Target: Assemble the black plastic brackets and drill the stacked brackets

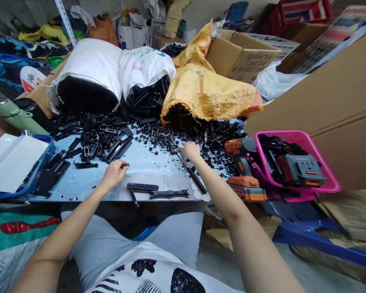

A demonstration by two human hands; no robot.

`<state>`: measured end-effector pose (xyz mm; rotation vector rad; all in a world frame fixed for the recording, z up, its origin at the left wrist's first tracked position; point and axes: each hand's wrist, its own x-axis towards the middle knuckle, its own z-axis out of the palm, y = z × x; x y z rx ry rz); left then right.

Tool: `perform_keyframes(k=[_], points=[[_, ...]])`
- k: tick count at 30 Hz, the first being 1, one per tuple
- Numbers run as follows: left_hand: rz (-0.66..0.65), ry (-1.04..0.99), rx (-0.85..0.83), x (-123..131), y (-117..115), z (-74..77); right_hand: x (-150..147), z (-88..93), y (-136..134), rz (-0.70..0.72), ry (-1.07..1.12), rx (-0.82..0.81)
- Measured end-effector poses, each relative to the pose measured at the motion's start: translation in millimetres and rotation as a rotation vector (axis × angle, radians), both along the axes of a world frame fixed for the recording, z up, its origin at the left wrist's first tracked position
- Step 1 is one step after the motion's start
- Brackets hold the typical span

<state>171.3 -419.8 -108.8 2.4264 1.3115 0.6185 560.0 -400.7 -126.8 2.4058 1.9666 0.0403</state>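
My left hand [114, 174] is closed in a pinch over the blue table top. A small screw [129, 164] with a black head sticks out from its fingertips. Farther right, my right hand [191, 150] reaches into the loose pile of screws [160, 136], fingers drawn together; whatever they grip is hidden. A hammer [191, 171] lies just below that hand, its handle slanting toward me. Near the front edge rest a black hinged plastic part [142, 186] and a long black bar-shaped part [169, 193].
Two white sacks [90, 61] and a yellow sack [213, 91] spill black parts along the back. At right stand an orange-and-grey cordless drill [240, 162] and a pink basket [335, 185]. A blue tray [33, 189] and a green bottle [21, 116] are at left.
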Motion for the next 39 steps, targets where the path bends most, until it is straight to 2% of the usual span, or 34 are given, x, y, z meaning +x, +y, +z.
perform_keyframes(k=[2,4,7,10,15,20,23,27,34,39], points=[[0.040,0.068,-0.051,-8,-17,7.8,-18,-0.9,13,0.057,0.035,0.015],[0.060,0.218,-0.096,-10,-31,19.0,-36,-3.4,25,0.091,0.070,0.021],[0.015,0.422,-0.131,-9,-46,35.7,-60,-9.1,35,0.089,0.103,0.012],[-0.043,0.541,-0.150,-8,-56,45.0,-72,-12.3,35,0.078,0.100,0.013],[-0.104,0.655,-0.076,-2,-60,48.0,-73,-9.4,32,0.060,0.100,0.014],[-0.200,0.629,-0.041,8,-58,47.8,-74,-6.5,23,0.088,0.135,0.077],[-0.231,0.632,-0.072,7,-58,48.9,-79,-5.2,17,0.197,0.194,0.113],[-0.195,0.717,-0.065,3,-56,52.8,-99,-3.9,17,0.331,0.247,0.057],[-0.192,0.724,-0.065,3,-52,55.2,-121,-3.3,22,0.208,0.262,-0.046],[-0.225,0.738,-0.060,10,-55,59.8,-118,17.3,-3,0.246,0.423,-0.028]])
